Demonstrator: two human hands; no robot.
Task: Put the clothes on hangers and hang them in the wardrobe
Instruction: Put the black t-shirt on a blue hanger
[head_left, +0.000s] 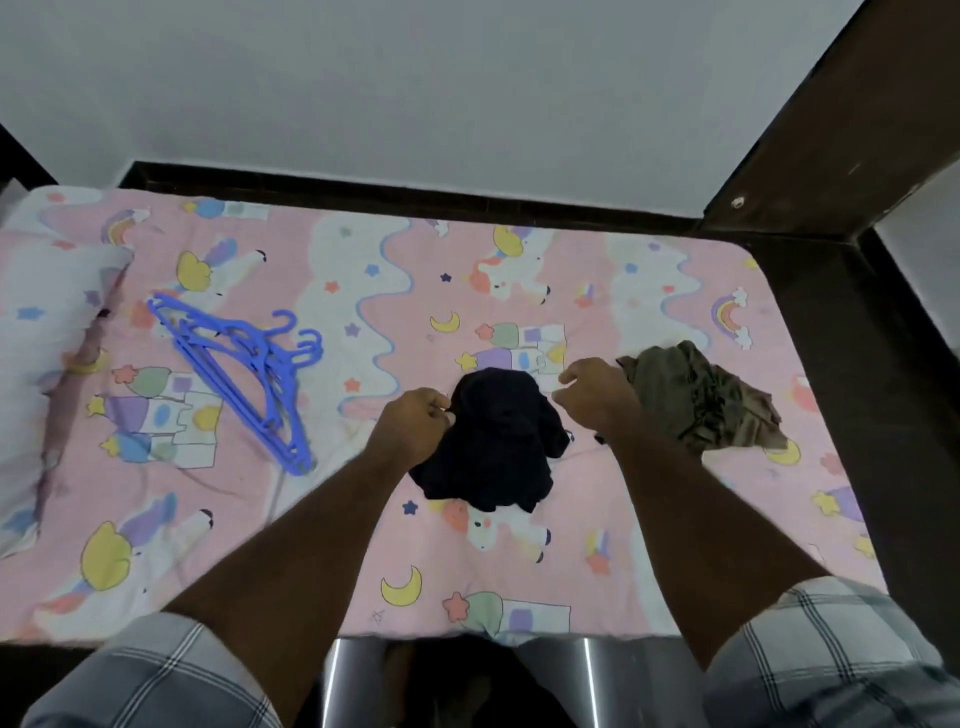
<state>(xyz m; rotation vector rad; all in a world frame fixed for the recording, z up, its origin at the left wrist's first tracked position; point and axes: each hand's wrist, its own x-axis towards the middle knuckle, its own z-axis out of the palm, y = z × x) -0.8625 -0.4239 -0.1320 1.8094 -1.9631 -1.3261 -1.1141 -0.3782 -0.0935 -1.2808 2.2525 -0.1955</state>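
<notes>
A crumpled black garment (496, 441) lies in the middle of the bed. My left hand (410, 423) pinches its left upper edge. My right hand (597, 392) hovers just past its right upper edge, fingers curled and a little apart, with nothing visibly in them. An olive-brown garment (701, 397) lies bunched right of that hand, partly hidden behind it. A stack of blue plastic hangers (239, 371) rests on the sheet at the left, well apart from both hands. No wardrobe is in view.
The bed has a pink sheet with unicorn print (363, 291). A pillow (47, 332) sits at the left end. A dark wooden frame post (841, 156) rises at the right, and a white wall stands behind the bed.
</notes>
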